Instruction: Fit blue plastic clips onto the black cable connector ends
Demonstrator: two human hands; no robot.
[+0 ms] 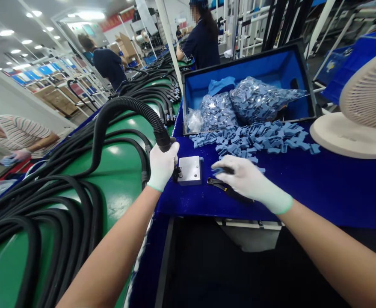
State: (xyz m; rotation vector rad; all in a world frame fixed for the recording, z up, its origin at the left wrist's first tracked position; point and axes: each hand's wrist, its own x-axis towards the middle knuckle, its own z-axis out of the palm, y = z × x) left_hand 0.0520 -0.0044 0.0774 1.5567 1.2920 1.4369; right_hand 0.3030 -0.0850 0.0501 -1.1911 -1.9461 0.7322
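My left hand (164, 164), in a white glove, is closed round the end of a black corrugated hose (154, 117). Its lower end, with a dark fitting, meets the left side of a metal block (190, 170) on the blue table. To the right of that block, my gloved right hand (244, 177) pinches a small blue plastic clip (219, 170); a dark part shows between the fingers, too shaded to make out. Under this hand lie black-handled pliers (231, 190), partly hidden by it. Beyond both hands spreads a pile of loose blue clips (255, 139).
A blue bin (194, 87) with bagged clips (255, 100) stands behind the pile. At the right is a beige fan (344, 137). Many black hoses (78, 192) cover the green surface (117, 201) on the left. Other people (107, 66) work farther back and at the left.
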